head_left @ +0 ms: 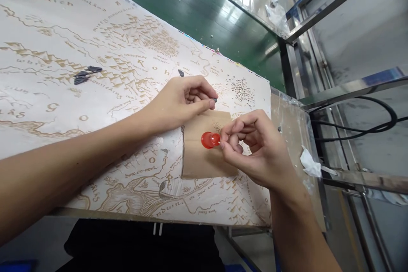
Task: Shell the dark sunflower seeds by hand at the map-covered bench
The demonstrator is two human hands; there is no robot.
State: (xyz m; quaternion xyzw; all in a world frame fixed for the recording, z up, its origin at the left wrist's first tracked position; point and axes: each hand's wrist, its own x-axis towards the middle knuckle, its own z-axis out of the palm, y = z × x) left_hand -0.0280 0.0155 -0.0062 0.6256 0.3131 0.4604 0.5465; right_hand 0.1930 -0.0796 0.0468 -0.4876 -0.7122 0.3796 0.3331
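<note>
My left hand (pixel 188 100) hovers above the back edge of a cardboard piece (pixel 204 163), thumb and fingers pinched on a small dark piece (pixel 215 100). On the cardboard is a small red cup (pixel 210 140). Beside the cup's right side, my right hand (pixel 255 144) is closed in a pinch; a pale tip shows at its fingertips, but what it belongs to is hidden. Tiny brownish specks (pixel 217 126) lie behind the cup. Many small dark bits (pixel 240 90) are scattered on the sheet beyond my right hand.
A white map-printed sheet (pixel 127 63) covers the table. Dark leaf-like pieces (pixel 82 77) lie at left, and a single dark piece (pixel 181 73) lies behind my left hand. Beyond is a green surface (pixel 191 12). Metal frame bars (pixel 338 4) and black cables (pixel 379 100) stand at right.
</note>
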